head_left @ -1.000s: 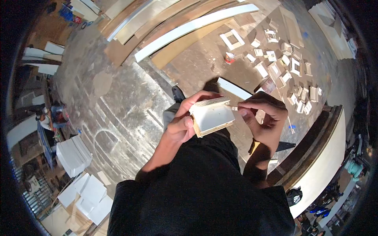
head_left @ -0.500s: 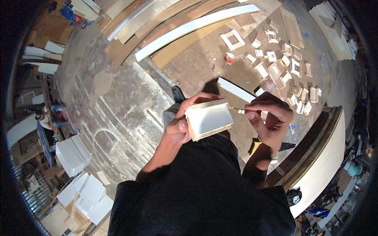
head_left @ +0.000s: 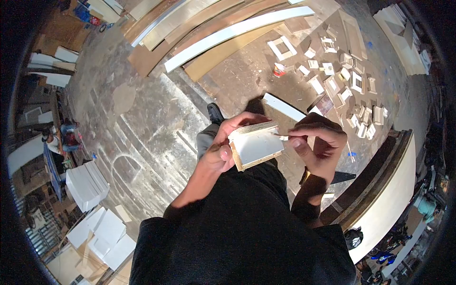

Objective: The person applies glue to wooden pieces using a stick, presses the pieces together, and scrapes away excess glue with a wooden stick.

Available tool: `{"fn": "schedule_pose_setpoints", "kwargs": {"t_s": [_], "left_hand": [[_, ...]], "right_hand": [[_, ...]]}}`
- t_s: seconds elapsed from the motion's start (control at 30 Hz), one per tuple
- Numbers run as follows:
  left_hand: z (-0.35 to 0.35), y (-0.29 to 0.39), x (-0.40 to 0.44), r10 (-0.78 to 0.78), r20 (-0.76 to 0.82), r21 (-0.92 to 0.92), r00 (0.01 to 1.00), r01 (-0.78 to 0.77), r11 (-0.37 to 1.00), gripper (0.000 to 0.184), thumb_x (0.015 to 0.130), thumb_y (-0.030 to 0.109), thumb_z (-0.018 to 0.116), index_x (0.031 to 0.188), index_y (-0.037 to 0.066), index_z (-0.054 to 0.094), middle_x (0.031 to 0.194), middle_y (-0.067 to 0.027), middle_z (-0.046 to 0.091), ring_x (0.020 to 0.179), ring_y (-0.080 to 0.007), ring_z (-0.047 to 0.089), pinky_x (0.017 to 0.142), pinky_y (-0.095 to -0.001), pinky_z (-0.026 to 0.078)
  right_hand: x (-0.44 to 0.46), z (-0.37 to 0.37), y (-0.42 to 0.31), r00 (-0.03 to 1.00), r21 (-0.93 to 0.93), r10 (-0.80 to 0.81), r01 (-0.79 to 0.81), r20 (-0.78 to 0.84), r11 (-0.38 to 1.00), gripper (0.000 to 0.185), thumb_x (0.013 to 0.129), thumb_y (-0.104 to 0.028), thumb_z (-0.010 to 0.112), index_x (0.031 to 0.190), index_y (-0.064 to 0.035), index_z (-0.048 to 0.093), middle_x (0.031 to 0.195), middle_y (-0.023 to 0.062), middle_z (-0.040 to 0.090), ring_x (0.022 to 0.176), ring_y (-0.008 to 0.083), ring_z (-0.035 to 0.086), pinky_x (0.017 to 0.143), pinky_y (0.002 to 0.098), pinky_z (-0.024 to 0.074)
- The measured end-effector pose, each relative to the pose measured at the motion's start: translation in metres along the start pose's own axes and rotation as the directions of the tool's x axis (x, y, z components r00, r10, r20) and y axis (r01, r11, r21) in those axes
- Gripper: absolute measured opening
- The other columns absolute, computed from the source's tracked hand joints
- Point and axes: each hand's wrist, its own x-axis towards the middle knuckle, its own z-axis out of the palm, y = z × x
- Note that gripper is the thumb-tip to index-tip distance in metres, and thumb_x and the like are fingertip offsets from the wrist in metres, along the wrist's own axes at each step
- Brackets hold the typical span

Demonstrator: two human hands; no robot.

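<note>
My left hand point(head_left: 222, 151) is wrapped around a small wooden piece point(head_left: 259, 148) with a smooth white face and raw wood edge strips along its top and bottom. The piece is tilted in front of my body. My right hand point(head_left: 319, 145) is closed in a pinch just to its right. Between those fingers is a thin pale stick point(head_left: 284, 137), its tip at the right end of the upper strip. Most of the stick is hidden by the fingers, and whether the tip touches the wood is hard to tell.
Several small wooden frames and blocks point(head_left: 356, 81) lie on the floor beyond my right hand, near a red and white can point(head_left: 279, 70). Long boards point(head_left: 237, 35) lie ahead. A curved panel point(head_left: 384, 204) stands at right; stacked white panels point(head_left: 87, 185) and a person point(head_left: 56, 142) are at left.
My right hand has moved left and closer to the wooden piece, bringing the stick to its right end. My left hand and the piece have shifted slightly right.
</note>
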Motion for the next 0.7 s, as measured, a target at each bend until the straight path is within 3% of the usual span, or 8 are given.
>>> {"fn": "schedule_pose_setpoints", "kwargs": {"t_s": [0.37, 0.7], "left_hand": [[0.005, -0.005, -0.006, 0.045, -0.041, 0.124, 0.998, -0.04, 0.992, 0.102, 0.066, 0.059, 0.084, 0.134, -0.008, 0.048, 0.127, -0.0144, 0.06, 0.115, -0.0205, 0.06, 0.101, -0.0329, 0.045], [-0.001, 0.003, -0.014, 0.116, 0.011, 0.117, 0.993, -0.117, 0.986, 0.087, 0.071, 0.038, 0.087, 0.134, -0.007, 0.049, 0.127, -0.0136, 0.061, 0.117, -0.0203, 0.059, 0.101, -0.0341, 0.044]], "right_hand": [[-0.005, 0.012, -0.012, 0.998, 0.028, -0.036, 0.035, 0.054, 0.999, 0.016, 0.074, 0.004, 0.076, 0.088, -0.0032, 0.076, 0.073, 0.0073, 0.069, 0.062, 0.0114, 0.062, 0.055, 0.0231, 0.0467], [-0.007, 0.023, -0.017, 0.997, 0.05, -0.067, 0.065, 0.046, 0.997, 0.014, 0.075, 0.004, 0.076, 0.087, -0.0018, 0.075, 0.073, 0.0083, 0.07, 0.063, 0.0131, 0.063, 0.057, 0.0243, 0.0486]]}}
